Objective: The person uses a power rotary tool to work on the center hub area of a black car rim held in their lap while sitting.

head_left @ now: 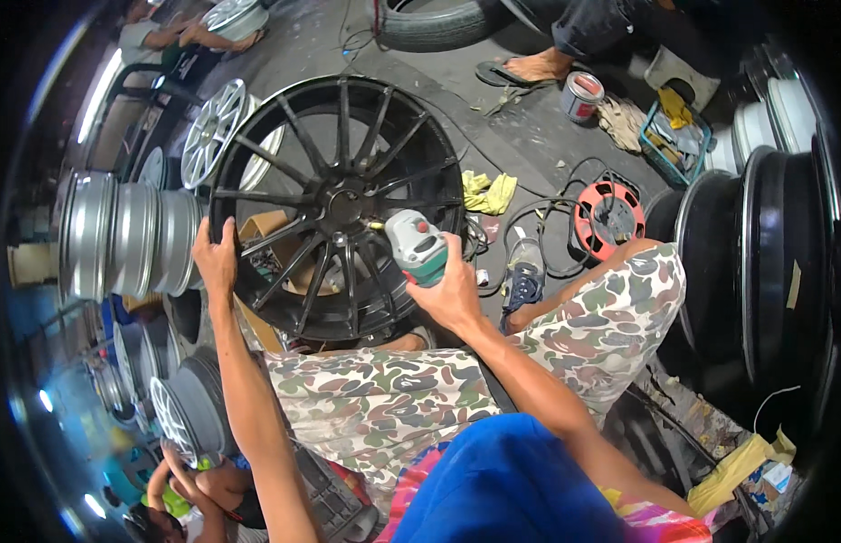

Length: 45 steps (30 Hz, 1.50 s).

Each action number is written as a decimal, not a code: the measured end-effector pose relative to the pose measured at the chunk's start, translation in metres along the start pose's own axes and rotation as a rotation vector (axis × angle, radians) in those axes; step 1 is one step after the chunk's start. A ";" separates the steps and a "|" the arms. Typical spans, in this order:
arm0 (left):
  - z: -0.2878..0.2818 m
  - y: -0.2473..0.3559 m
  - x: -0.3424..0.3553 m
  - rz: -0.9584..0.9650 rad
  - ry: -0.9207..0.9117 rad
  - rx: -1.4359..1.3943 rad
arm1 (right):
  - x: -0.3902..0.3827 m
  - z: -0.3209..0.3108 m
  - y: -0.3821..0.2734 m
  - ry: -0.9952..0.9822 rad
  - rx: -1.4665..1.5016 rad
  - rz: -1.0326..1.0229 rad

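Observation:
A black multi-spoke wheel rim (343,163) stands tilted in front of my knees, its spoked face toward me. My left hand (216,256) grips the rim's left edge, thumb and fingers on either side of it. In my right hand (449,294) is a grey and green power tool (415,242) with a red button on top, fingers wrapped round its body. The tool's small working tip is close to the spokes right of the hub; I cannot tell whether it touches them. Between the spokes a cardboard box (262,224) shows behind the rim.
Silver rims (135,237) are stacked at left, with a white-spoked rim (212,131) beyond. An orange cable reel (610,217) with loose cord lies at right, near a paint can (581,95) and a teal basket (669,145). Black rims (755,262) line the right side. Other people sit nearby.

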<state>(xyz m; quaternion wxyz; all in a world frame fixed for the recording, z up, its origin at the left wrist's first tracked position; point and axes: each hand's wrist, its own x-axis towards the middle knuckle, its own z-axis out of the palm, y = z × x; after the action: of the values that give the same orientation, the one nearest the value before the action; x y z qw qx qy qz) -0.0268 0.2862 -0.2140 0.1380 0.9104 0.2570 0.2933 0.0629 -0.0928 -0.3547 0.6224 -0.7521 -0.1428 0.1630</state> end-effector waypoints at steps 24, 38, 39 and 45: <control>0.002 0.016 -0.003 -0.025 -0.003 -0.033 | 0.003 0.002 0.003 0.009 -0.015 -0.006; 0.003 -0.011 0.003 -0.057 -0.015 0.043 | 0.000 -0.023 -0.024 -0.003 0.052 0.034; 0.004 -0.016 0.008 -0.103 -0.039 0.016 | -0.002 -0.031 -0.029 0.000 0.044 0.021; 0.010 -0.071 0.027 -0.050 -0.019 0.027 | -0.004 -0.054 -0.037 0.040 0.041 0.033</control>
<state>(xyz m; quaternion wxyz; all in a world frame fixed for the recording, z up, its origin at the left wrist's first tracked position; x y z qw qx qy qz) -0.0293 0.3594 -0.2378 0.1355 0.9083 0.2820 0.2778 0.0815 -0.1355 -0.3093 0.6376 -0.7445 -0.1145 0.1612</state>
